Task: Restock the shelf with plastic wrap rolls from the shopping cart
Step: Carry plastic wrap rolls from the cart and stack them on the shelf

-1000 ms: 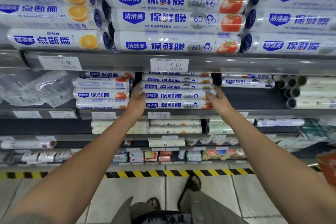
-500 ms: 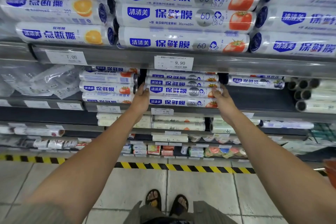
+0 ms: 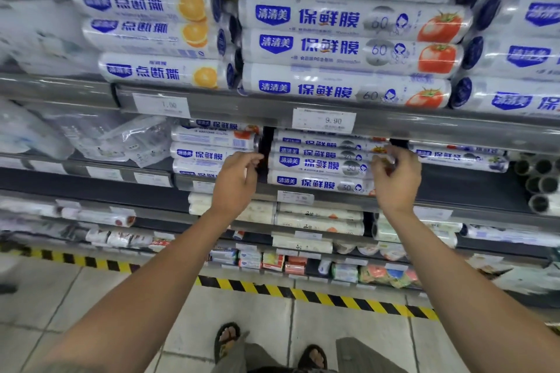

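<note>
- Currently the step in hand appears to be squaring a stack of plastic wrap rolls point(image 3: 318, 164) on the middle shelf point(image 3: 457, 182). The stack lies directly between the two sets of fingers, several rolls high, labels facing out.
- Left hand point(image 3: 235, 179): its fingers point(image 3: 254, 157) are loosely curled and slightly apart. The tips are just beside the left ends of the rolls, in front of the dark gap that separates this stack from the neighbouring stack point(image 3: 209, 154). They enclose nothing.
- Right hand point(image 3: 397, 179): its fingers point(image 3: 381, 162) are curled in front of the right ends of the middle rolls. Motion blur hides the contact — whether they pinch a roll end or merely touch it cannot be told.
- To do the step well, press both ends inward together with equal force, so the rolls centre between the fingers and do not slide toward one hand.
- Place the fingertips on the end caps, not on the film wrapper; the wrapper looks slick and is likely to let a roll skid.
- Check that the lowest roll, below both sets of fingers, sits behind the shelf lip — a round roll near the edge may roll off.
- Release the hands one after the other, only once the stack rests without support.
- Shopping cart: not in view; further rolls would have to be fetched from it.
</note>
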